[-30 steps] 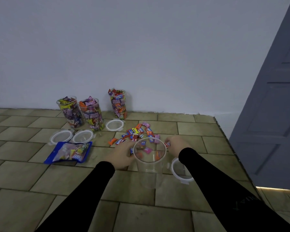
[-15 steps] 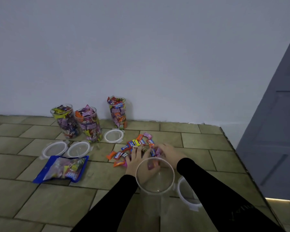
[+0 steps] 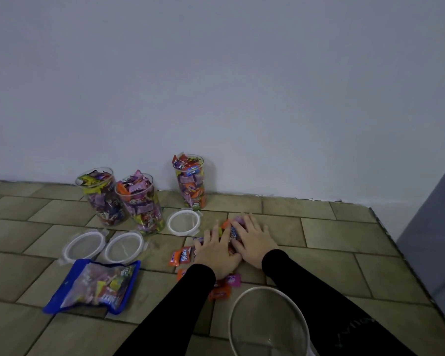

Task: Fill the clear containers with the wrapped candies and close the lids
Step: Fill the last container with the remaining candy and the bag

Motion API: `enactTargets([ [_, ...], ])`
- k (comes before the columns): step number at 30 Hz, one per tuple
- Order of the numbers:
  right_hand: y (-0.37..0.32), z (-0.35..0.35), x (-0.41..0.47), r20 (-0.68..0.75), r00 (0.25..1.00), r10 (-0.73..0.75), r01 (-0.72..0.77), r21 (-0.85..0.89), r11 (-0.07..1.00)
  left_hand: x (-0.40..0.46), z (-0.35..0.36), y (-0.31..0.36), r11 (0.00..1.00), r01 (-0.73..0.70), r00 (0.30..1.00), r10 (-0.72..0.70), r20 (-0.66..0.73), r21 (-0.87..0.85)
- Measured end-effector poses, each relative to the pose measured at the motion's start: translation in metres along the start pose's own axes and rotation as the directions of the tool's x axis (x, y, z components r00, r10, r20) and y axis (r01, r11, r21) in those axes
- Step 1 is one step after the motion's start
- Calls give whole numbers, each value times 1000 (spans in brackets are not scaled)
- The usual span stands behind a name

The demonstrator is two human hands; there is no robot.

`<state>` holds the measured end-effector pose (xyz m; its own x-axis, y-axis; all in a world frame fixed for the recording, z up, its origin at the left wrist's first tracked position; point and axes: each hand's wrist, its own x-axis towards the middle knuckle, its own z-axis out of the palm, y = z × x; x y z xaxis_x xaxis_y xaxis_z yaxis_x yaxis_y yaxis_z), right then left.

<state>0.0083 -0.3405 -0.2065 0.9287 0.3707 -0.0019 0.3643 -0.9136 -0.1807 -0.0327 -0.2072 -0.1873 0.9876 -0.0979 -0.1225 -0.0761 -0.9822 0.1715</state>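
A pile of wrapped candies (image 3: 184, 254) lies on the tiled floor, with a pink one (image 3: 233, 280) and an orange one (image 3: 219, 294) nearer me. My left hand (image 3: 215, 250) and my right hand (image 3: 254, 237) lie side by side on the pile, fingers spread and fairly straight, covering most of it. An empty clear container (image 3: 263, 288) stands open just in front of me, between my forearms. Three clear containers (image 3: 102, 199) (image 3: 139, 204) (image 3: 192, 183) full of candies stand uncovered by the wall. Their white-rimmed lids (image 3: 84, 246) (image 3: 125, 246) (image 3: 183, 222) lie flat on the floor.
A blue candy bag (image 3: 95, 286) lies on the floor at the left. A pale wall rises behind the containers. A grey door (image 3: 434, 240) stands at the right, past the edge of the tiles.
Both hands have come together from either side of the empty container onto the candy pile beyond it. The view has dropped closer, so the container now sits low in the frame.
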Motion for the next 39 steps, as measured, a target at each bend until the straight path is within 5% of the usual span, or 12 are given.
enactTargets([
  [7,2,7,4,-245,966,-85,99,49,994,9,4,-2,997,-46,995,41,-96,-54],
  [14,-4,0,-5,-190,982,8,-6,13,1000,10,-2,3,973,-15,998,-1,-67,-229],
  [24,-2,-26,-34,-266,923,278,-120,487,865,-12,-21,8,841,-41,981,-69,-181,-539],
  [30,-20,-59,-43,-309,811,496,-50,809,585,-33,-40,16,668,-51,961,-169,-218,-743],
  [33,-27,-85,-53,-201,765,611,15,955,295,-48,-55,19,576,-72,955,-195,-222,-814],
  [39,-39,-131,-79,-79,730,679,147,988,-43,-79,-90,28,398,-207,928,-208,-308,-894],
])
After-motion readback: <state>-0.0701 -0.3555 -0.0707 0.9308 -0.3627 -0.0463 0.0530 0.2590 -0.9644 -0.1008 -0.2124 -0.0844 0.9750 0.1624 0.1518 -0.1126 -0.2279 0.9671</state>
